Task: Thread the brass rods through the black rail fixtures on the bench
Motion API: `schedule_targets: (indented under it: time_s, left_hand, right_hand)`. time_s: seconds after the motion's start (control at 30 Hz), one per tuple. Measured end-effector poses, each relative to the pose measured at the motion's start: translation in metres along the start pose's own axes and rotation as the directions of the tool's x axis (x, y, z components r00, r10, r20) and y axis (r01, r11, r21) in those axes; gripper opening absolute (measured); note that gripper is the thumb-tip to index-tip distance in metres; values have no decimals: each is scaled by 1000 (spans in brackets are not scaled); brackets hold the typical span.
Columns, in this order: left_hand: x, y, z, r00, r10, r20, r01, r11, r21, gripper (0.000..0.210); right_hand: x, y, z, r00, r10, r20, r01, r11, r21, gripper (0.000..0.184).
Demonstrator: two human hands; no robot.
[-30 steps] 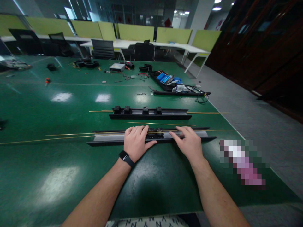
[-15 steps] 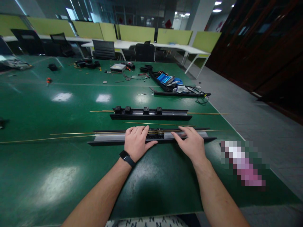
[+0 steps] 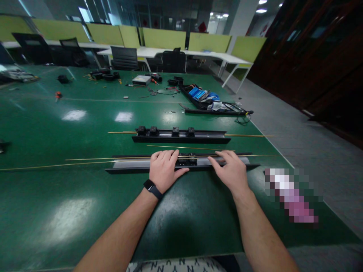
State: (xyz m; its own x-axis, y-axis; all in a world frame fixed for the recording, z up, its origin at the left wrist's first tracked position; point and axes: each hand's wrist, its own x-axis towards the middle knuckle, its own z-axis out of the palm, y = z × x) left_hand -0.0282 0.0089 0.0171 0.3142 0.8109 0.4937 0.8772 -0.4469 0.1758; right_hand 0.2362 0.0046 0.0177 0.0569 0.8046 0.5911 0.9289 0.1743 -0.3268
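Observation:
A long black rail (image 3: pixel 119 171) with a pale inner channel lies crosswise before me. My left hand (image 3: pixel 163 166) is laid over its middle, fingers on the far side and thumb along the near edge, gripping it. Small black blocks (image 3: pixel 187 159) sit in the channel just right of that hand. Thin brass rods (image 3: pixel 87 159) run along the rail and stick out past its ends. My right hand (image 3: pixel 230 166) is curled over the right part of the rail, on a rod; its fingertips are partly hidden.
Behind lies a second black rail (image 3: pixel 181 139) with several blocks and brass rods. A loose brass rod (image 3: pixel 167 146) lies between the rails. Farther back are a black tray of blue packets (image 3: pixel 198 94), a grey box (image 3: pixel 141 80) and an orange-handled tool (image 3: pixel 58 95). A blurred-out pink item (image 3: pixel 297 204) lies right.
My right hand has moved slightly right, and one brass rod has slid right with it through the rail. My left hand stays in place on the rail.

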Motion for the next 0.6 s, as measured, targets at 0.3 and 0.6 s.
schedule_targets:
  time_s: [0.3,0.6]
  left_hand:
    - [-1,-1,1,1000,-7,7,7,1000,-1,67]
    - [0,1,-1,1000,-6,5,6,1000,0,66]
  right_hand:
    - [-3,-5,7,1000,-9,13,10,1000,-19,46]
    - [0,-1,-3,999,10,33,-10,1000,28,53]
